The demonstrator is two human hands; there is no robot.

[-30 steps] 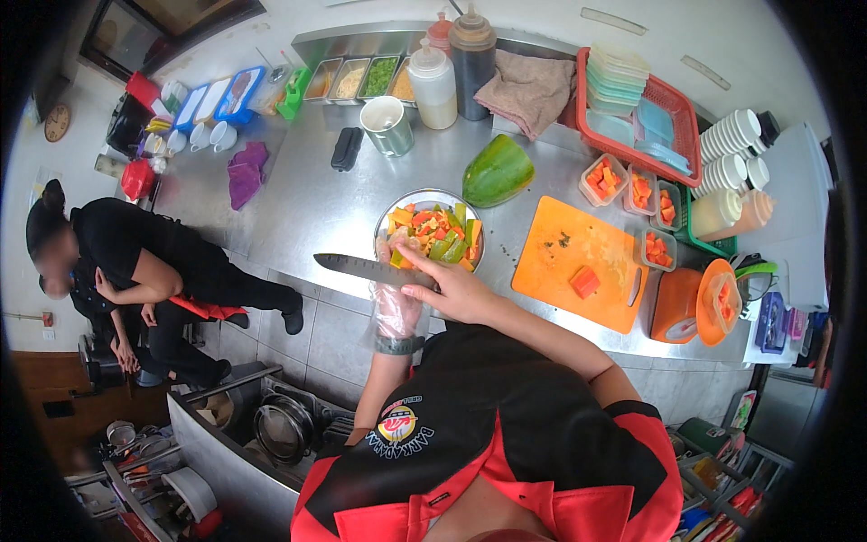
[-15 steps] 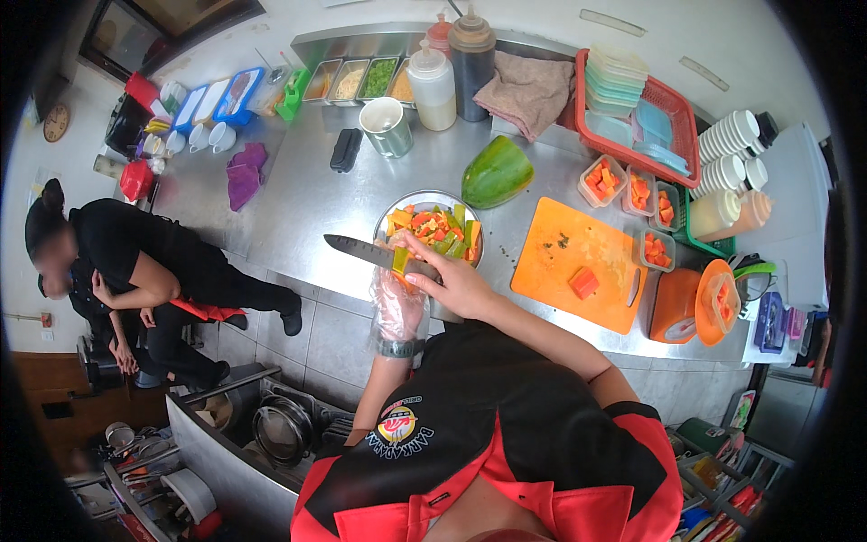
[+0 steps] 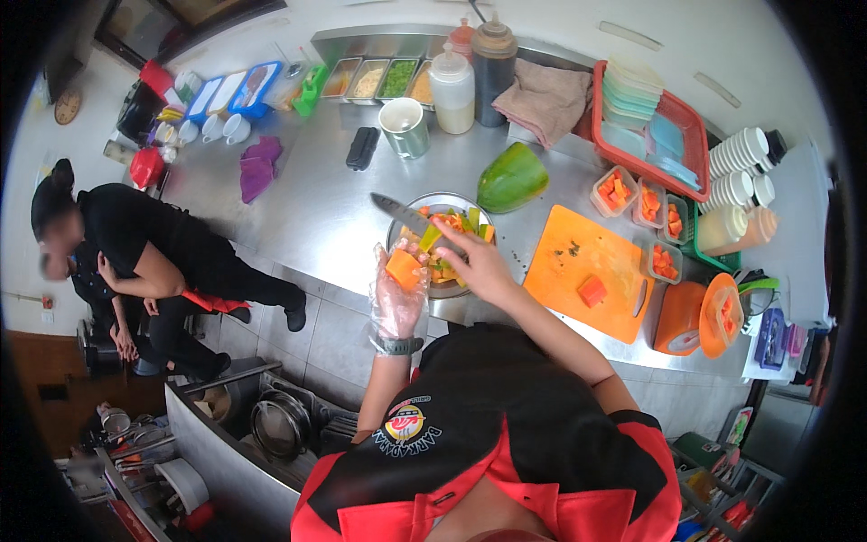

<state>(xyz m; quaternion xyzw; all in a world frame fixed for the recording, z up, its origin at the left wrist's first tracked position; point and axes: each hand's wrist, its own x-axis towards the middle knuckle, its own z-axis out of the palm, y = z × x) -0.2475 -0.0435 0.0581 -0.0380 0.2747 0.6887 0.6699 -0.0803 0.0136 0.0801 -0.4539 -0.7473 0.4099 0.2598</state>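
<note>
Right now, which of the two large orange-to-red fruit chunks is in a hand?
The yellower chunk, in the gloved left hand; the redder chunk lies on the orange cutting board.

Bright, soft light casts a pale glare on the steel tabletop [image 3: 312, 217] left of the hands [image 3: 400, 303]. Beyond them, fisheye distortion bows the backsplash [image 3: 379, 43]; black vignetting rounds the corners. Far left, a co-worker's head [image 3: 56, 203] is blurred.

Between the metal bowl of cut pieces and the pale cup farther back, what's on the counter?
Nothing: in the head view, the steel counter is bare from the far rim of the bowl to the cup.
</note>
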